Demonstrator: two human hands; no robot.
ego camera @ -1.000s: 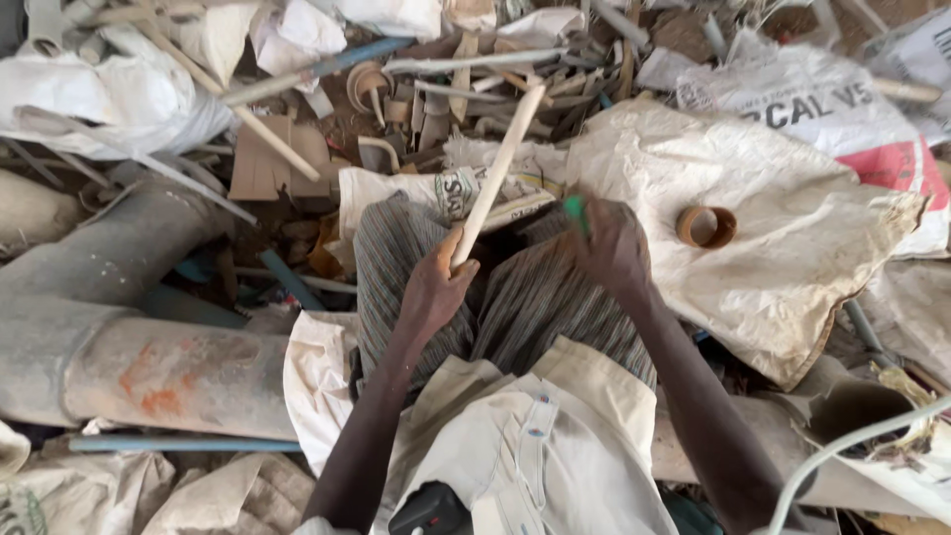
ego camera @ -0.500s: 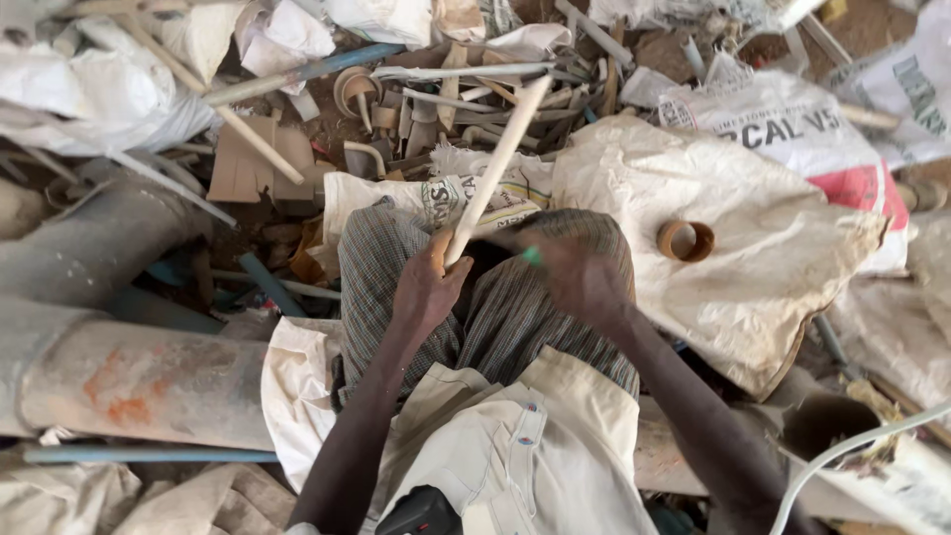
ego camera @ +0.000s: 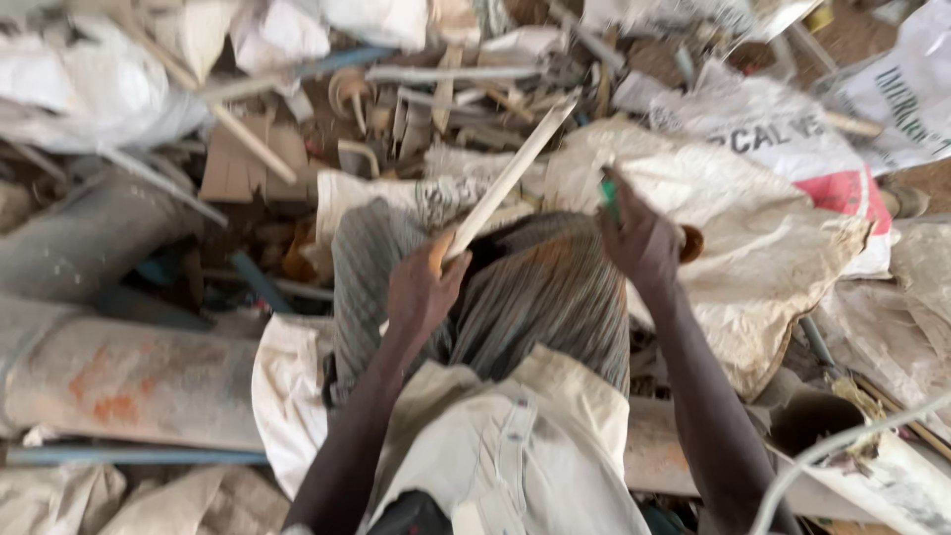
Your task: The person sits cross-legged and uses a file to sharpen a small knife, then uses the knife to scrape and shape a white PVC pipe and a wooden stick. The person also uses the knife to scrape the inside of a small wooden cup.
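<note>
The left hand (ego camera: 421,292) is clenched around the lower end of a pale wooden stick (ego camera: 510,178), which slants up and away to the right over the striped cloth (ego camera: 535,287) covering the person's knees. Just right of the stick, the right hand (ego camera: 644,243) pinches a small green pencil (ego camera: 609,198), its tip pointing up. Beyond the stick lies a heap of sacks (ego camera: 753,208) and scrap wood; well left of it rests a grey pipe (ego camera: 119,381).
</note>
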